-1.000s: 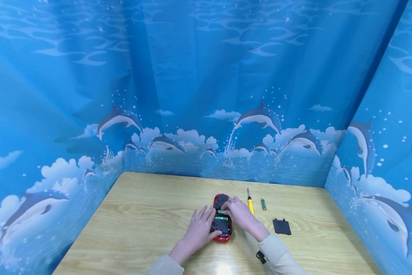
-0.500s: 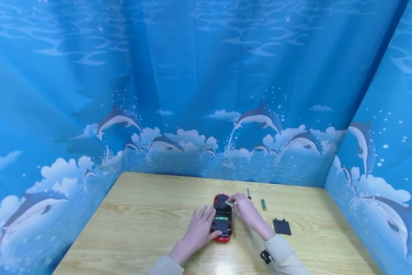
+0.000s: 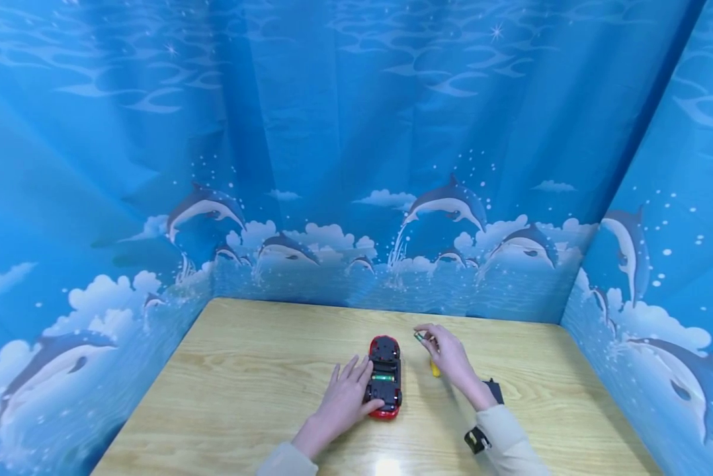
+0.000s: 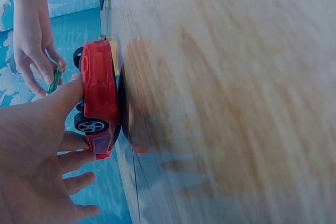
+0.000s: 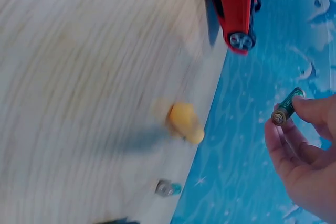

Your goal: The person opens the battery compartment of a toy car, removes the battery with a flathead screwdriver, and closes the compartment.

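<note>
A red toy car (image 3: 392, 396) lies upside down on the table, its black underside up and its battery compartment uncovered. One green battery (image 3: 383, 377) sits in the compartment. My left hand (image 3: 347, 393) rests along the car's left side with fingers spread and fairly straight, thumb over the underside. In the left wrist view, the thumb and fingers touch the red car (image 4: 100, 85). To the right of the car, my right hand (image 3: 452, 357) holds another green battery (image 5: 288, 106), pinched between thumb and fingertips, raised above the table.
A screwdriver's yellow handle (image 3: 435, 369) shows beside my right hand, the rest hidden. A loose battery (image 5: 168, 188) is on the table in the right wrist view. The black battery cover (image 3: 495, 391) lies partly behind my right forearm. A blue dolphin curtain (image 3: 356, 165) surrounds the table.
My right hand has lifted a battery out of the car's compartment and carried it to the right, over the screwdriver. My left hand and the car have stayed put.
</note>
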`<state>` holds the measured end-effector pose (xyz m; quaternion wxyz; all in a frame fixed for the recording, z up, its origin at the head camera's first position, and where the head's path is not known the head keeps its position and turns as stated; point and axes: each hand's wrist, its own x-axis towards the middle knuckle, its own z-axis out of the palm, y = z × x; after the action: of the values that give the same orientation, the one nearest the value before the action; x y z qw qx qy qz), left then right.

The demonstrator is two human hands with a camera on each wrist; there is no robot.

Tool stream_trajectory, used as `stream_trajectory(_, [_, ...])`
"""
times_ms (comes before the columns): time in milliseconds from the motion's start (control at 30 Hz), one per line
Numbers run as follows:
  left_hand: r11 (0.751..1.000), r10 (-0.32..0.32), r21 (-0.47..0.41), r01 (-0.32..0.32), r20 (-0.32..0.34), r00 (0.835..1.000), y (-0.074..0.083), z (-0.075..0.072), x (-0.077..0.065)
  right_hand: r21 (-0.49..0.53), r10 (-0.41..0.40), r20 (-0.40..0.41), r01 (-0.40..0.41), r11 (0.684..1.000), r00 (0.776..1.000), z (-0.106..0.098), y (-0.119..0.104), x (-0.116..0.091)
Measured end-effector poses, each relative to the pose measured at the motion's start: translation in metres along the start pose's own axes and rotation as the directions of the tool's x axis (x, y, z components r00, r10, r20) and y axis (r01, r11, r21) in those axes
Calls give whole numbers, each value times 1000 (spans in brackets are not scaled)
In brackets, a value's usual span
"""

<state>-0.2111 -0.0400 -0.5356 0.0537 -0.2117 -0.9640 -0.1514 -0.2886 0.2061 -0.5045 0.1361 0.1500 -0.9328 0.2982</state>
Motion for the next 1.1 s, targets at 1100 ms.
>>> stream_trajectory(1100, [1000, 3, -2, -3, -4, 1000, -1, 1, 1, -90, 396, 13, -393, 915, 918, -35, 86, -8])
